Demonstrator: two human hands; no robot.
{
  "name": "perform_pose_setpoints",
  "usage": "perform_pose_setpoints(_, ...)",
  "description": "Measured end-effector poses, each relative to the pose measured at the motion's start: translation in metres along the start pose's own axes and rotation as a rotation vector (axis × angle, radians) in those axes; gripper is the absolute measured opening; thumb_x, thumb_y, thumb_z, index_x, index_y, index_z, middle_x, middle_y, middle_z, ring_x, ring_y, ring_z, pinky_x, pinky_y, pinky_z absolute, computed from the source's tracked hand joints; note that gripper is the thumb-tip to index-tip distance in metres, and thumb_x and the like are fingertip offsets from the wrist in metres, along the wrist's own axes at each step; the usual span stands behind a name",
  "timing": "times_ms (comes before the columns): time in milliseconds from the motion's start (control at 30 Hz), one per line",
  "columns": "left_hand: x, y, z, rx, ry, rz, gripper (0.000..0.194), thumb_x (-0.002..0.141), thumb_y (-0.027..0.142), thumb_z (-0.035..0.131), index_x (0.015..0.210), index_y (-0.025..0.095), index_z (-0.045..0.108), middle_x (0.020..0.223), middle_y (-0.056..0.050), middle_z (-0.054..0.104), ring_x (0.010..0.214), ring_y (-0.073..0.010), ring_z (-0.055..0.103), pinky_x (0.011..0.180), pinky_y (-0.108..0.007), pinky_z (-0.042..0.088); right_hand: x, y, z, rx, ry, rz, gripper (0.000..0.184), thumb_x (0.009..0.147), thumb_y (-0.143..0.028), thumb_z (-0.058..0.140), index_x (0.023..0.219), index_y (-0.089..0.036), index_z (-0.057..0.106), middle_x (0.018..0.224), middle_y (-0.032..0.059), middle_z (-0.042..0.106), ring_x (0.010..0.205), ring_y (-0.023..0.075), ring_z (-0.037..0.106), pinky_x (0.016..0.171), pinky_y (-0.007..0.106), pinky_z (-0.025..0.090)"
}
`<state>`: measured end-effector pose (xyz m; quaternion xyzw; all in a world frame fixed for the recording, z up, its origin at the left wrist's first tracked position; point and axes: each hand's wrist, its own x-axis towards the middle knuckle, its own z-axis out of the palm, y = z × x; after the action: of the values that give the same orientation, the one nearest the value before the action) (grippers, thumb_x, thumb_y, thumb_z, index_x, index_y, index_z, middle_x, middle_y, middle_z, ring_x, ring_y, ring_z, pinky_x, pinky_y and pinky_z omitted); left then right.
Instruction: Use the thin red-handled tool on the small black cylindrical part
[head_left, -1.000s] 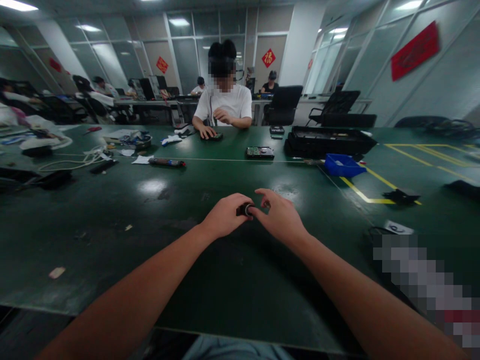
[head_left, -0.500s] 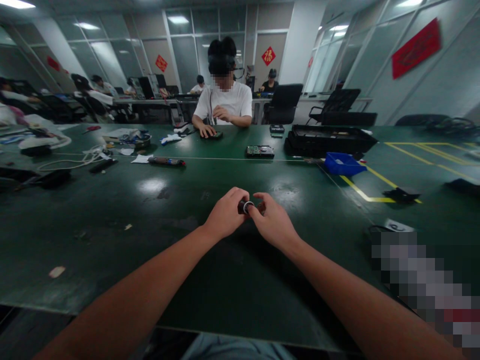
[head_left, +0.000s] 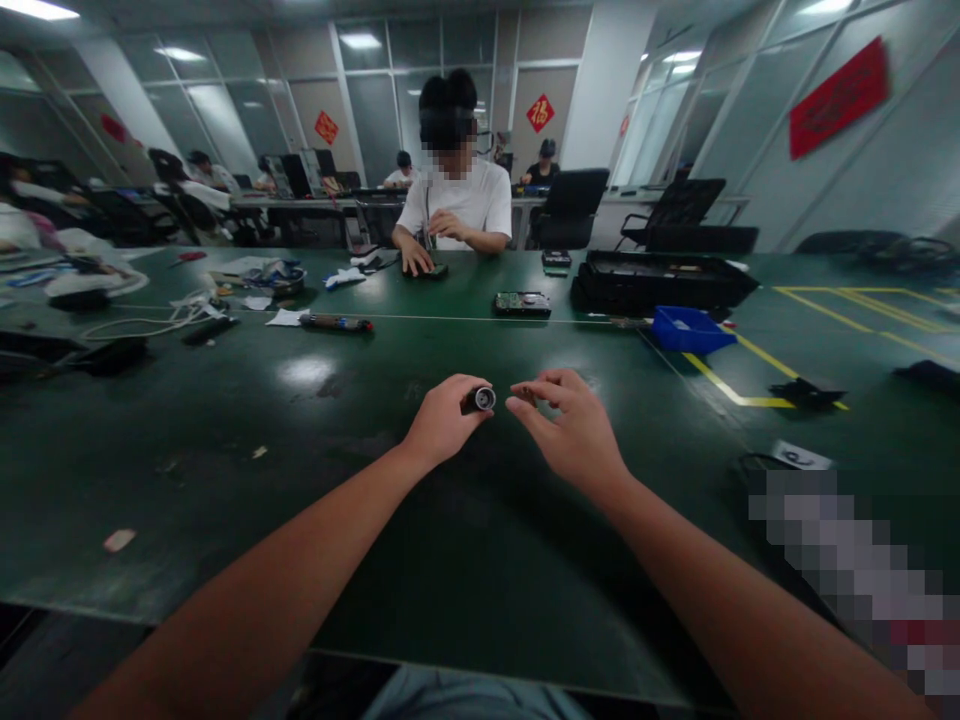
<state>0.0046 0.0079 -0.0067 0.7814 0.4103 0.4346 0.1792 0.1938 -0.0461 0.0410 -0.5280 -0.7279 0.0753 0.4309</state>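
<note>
My left hand (head_left: pixel 442 420) is closed around a short black tube (head_left: pixel 482 399) that looks like a flashlight body. The tube's silver-rimmed round end faces my right hand, with some detail inside the rim. Just right of it, a small gap away, my right hand (head_left: pixel 574 420) is in a pinch, thumb and index fingertips close together. Something small and brownish shows between those fingers, too small to name. Both hands are held above the green table (head_left: pixel 420 560), and my fingers hide most of the tube.
Across the table a person in a white shirt (head_left: pixel 491 195) works with both hands. Hard drives (head_left: pixel 521 302), a black tray (head_left: pixel 667 285), a blue bin (head_left: pixel 691 330) and a screwdriver-like tool (head_left: pixel 336 323) lie farther off. Cables (head_left: pixel 161 325) and clutter are at left.
My right hand has drawn away from the tube to the right, opening a gap. The tube's end has come into fuller view. The left hand has shifted slightly.
</note>
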Motion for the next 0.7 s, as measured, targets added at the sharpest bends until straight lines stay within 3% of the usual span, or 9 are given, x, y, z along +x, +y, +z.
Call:
perform_pose_setpoints(167,0.0007,-0.0011,-0.0029,-0.025,-0.006,0.009,0.034,0.079,0.014,0.076,0.112,0.022,0.070,0.113,-0.004,0.069,0.104,-0.0195,0.065,0.090,-0.034,0.053,-0.0053,-0.0085,-0.0051,0.032,0.037,0.010,0.027,0.090,-0.042,0.063,0.101,-0.021,0.076,0.075,0.0019,0.071,0.064,0.0164,0.062,0.063,0.031,0.047)
perform_pose_setpoints(300,0.0010,-0.0023,-0.0027,-0.019,0.013,0.005,0.036,0.078,0.014,0.077,0.112,0.022,0.070,0.113,-0.004,0.070,0.106,-0.0203,0.065,0.093,-0.036,0.053,-0.0088,-0.0107,-0.0069,0.102,0.144,-0.031,0.029,0.096,-0.036,0.056,0.115,-0.019,0.069,0.086,0.0030,0.076,0.073,0.0169,0.069,0.070,0.031,0.051)
perform_pose_setpoints(400,0.0012,-0.0022,-0.0027,-0.012,0.015,-0.001,0.037,0.076,0.012,0.077,0.112,0.021,0.070,0.113,-0.005,0.069,0.106,-0.0208,0.065,0.094,-0.038,0.053,-0.0097,-0.0088,-0.0063,0.109,0.194,-0.038,0.027,0.096,-0.037,0.056,0.114,-0.020,0.069,0.089,0.0034,0.077,0.076,0.0175,0.070,0.073,0.032,0.052)
perform_pose_setpoints(700,0.0009,0.0034,-0.0057,-0.026,-0.006,0.000,0.035,0.079,0.016,0.076,0.113,0.021,0.069,0.114,-0.006,0.069,0.106,-0.0211,0.064,0.094,-0.039,0.052,-0.0058,-0.0054,-0.0043,0.005,0.111,-0.014,0.025,0.096,-0.037,0.053,0.107,-0.021,0.070,0.089,0.0051,0.076,0.076,0.0196,0.069,0.072,0.033,0.051)
